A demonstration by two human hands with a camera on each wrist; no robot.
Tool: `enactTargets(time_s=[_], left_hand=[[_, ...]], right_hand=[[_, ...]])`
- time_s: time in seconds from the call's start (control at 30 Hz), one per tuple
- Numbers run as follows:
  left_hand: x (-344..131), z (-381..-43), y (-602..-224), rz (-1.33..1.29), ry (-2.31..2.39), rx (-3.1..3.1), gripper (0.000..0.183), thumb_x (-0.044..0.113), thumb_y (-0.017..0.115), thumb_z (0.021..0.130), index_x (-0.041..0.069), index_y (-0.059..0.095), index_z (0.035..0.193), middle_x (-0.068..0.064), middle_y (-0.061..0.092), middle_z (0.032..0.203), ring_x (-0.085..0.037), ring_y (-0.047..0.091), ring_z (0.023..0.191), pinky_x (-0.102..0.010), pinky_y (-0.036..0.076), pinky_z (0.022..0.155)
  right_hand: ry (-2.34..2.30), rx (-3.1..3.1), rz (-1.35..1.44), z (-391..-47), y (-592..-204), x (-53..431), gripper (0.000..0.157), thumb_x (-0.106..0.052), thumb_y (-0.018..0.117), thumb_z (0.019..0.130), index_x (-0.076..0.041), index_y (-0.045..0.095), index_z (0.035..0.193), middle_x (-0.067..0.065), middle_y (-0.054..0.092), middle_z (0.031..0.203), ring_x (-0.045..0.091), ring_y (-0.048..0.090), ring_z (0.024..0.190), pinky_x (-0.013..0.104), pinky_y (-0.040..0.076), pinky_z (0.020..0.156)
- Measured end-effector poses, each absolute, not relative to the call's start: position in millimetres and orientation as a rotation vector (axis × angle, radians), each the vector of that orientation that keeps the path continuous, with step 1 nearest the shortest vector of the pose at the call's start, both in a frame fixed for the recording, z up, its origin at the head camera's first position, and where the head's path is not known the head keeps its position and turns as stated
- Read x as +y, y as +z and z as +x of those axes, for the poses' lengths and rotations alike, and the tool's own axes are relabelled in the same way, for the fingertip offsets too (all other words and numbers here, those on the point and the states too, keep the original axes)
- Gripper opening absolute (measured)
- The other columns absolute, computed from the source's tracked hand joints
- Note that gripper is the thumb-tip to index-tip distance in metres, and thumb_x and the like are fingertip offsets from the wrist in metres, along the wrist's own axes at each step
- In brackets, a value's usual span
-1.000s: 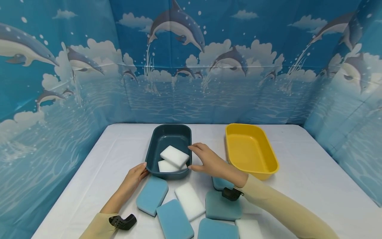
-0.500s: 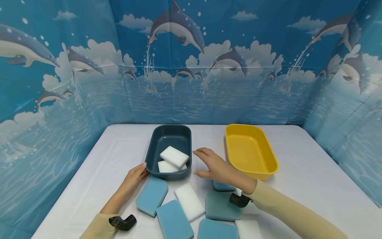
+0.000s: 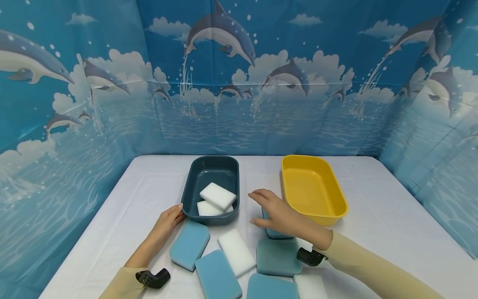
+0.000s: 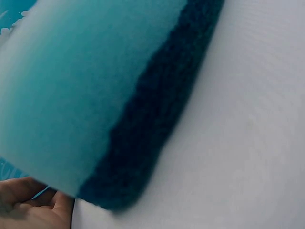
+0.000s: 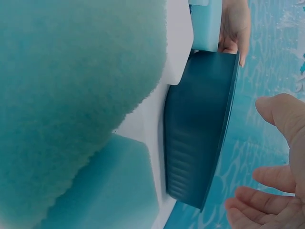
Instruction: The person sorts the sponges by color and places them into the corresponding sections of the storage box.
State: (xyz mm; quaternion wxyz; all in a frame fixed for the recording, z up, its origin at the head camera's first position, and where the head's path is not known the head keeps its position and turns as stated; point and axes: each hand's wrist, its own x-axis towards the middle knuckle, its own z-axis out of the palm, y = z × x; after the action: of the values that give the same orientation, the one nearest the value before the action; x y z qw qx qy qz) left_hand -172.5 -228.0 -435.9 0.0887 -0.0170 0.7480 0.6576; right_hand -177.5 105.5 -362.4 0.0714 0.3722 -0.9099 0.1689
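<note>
My left hand [image 3: 169, 221] holds the near left corner of a dark teal plastic tray [image 3: 193, 176], thumb at the rim and the other fingers along the outer wall. Two white sponges [image 3: 218, 195] lie in this tray, one leaning across the other. My right hand [image 3: 278, 211] hovers between the trays with nothing in it, its thumb and fingers spread apart, as the right wrist view also shows. Beneath it a blue sponge [image 3: 274, 232] is partly covered. A blue sponge with a dark scouring layer [image 4: 95, 95] fills much of the left wrist view.
A yellow tray [image 3: 313, 187] with nothing in it stands at the right. Along the near side lie more blue sponges [image 3: 218, 274] and white sponges [image 3: 237, 252], several of them close together. A dolphin-print curtain [image 3: 239, 120] borders the white table [image 3: 157, 178].
My right hand has drawn back from the dark teal tray's right rim, moving right and toward me. My left hand, the trays and the sponges stay in place.
</note>
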Motion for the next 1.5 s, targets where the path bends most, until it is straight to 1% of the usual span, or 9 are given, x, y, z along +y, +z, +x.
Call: enactTargets(time_s=[0.37, 0.53, 0.7, 0.97, 1.1, 1.33, 1.4, 1.5], left_hand=[[-228, -171, -435, -0.056, 1.935, 2.233, 0.066, 0.04, 0.035, 0.101, -0.01, 0.025, 0.143, -0.027, 0.026, 0.151, -0.033, 0.028, 0.141, -0.043, 0.029, 0.115], [-228, -171, -434, -0.057, 1.93, 2.235, 0.066, 0.04, 0.035, 0.101, -0.01, 0.024, 0.144, -0.026, 0.026, 0.151, -0.033, 0.028, 0.141, -0.043, 0.028, 0.115], [-228, -171, -434, -0.076, 1.925, 2.241, 0.064, 0.038, 0.035, 0.102, -0.01, 0.025, 0.143, -0.027, 0.026, 0.151, -0.034, 0.028, 0.14, -0.043, 0.029, 0.115], [-229, -171, -434, -0.057, 1.929, 2.232, 0.066, 0.038, 0.035, 0.102, -0.011, 0.022, 0.144, -0.027, 0.024, 0.152, -0.033, 0.026, 0.141, -0.044, 0.028, 0.116], [-228, -171, -434, -0.057, 1.926, 2.231, 0.066, 0.038, 0.034, 0.102, -0.01, 0.023, 0.144, -0.027, 0.024, 0.152, -0.033, 0.026, 0.141, -0.044, 0.027, 0.116], [-228, -172, -436, -0.072, 1.927, 2.239, 0.066, 0.039, 0.035, 0.101, -0.011, 0.023, 0.143, -0.027, 0.025, 0.151, -0.033, 0.027, 0.141, -0.044, 0.028, 0.115], [-229, -173, -436, -0.068, 1.928, 2.24, 0.067, 0.039, 0.035, 0.101, -0.011, 0.024, 0.143, -0.027, 0.026, 0.151, -0.033, 0.028, 0.141, -0.043, 0.028, 0.115], [-229, -173, -437, -0.056, 1.937, 2.238, 0.067, 0.04, 0.036, 0.101, -0.011, 0.024, 0.143, -0.027, 0.026, 0.151, -0.033, 0.028, 0.141, -0.043, 0.029, 0.115]], right_hand=[[0.508, -2.755, 1.066, -165, -359, 122, 0.064, -0.033, 0.071, 0.083, -0.004, 0.047, 0.134, 0.013, 0.05, 0.133, 0.026, 0.054, 0.118, 0.038, 0.052, 0.095], [0.53, -2.768, 1.068, -160, -359, 129, 0.064, -0.033, 0.07, 0.083, -0.004, 0.047, 0.135, 0.013, 0.05, 0.133, 0.025, 0.054, 0.118, 0.04, 0.051, 0.097], [0.565, -2.827, 1.028, -152, -359, 137, 0.064, -0.035, 0.069, 0.084, -0.007, 0.045, 0.137, 0.01, 0.049, 0.135, 0.024, 0.053, 0.12, 0.04, 0.05, 0.098], [0.61, -2.869, 0.993, -135, -362, 156, 0.065, -0.037, 0.067, 0.085, -0.008, 0.044, 0.139, 0.01, 0.047, 0.138, 0.025, 0.05, 0.123, 0.043, 0.049, 0.097], [0.598, -2.871, 0.993, -127, -364, 168, 0.066, -0.042, 0.065, 0.085, -0.009, 0.044, 0.138, 0.008, 0.047, 0.137, 0.023, 0.051, 0.122, 0.041, 0.051, 0.096], [0.58, -2.828, 0.988, -118, -368, 181, 0.064, -0.044, 0.065, 0.085, -0.011, 0.046, 0.137, 0.003, 0.05, 0.133, 0.019, 0.054, 0.116, 0.038, 0.054, 0.091], [0.579, -2.82, 0.997, -114, -370, 185, 0.064, -0.045, 0.063, 0.086, -0.011, 0.045, 0.137, 0.003, 0.05, 0.133, 0.018, 0.054, 0.116, 0.037, 0.054, 0.091], [0.586, -2.84, 1.007, -108, -371, 192, 0.066, -0.048, 0.061, 0.086, -0.015, 0.043, 0.14, 0.0, 0.048, 0.135, 0.016, 0.053, 0.115, 0.035, 0.054, 0.091]])
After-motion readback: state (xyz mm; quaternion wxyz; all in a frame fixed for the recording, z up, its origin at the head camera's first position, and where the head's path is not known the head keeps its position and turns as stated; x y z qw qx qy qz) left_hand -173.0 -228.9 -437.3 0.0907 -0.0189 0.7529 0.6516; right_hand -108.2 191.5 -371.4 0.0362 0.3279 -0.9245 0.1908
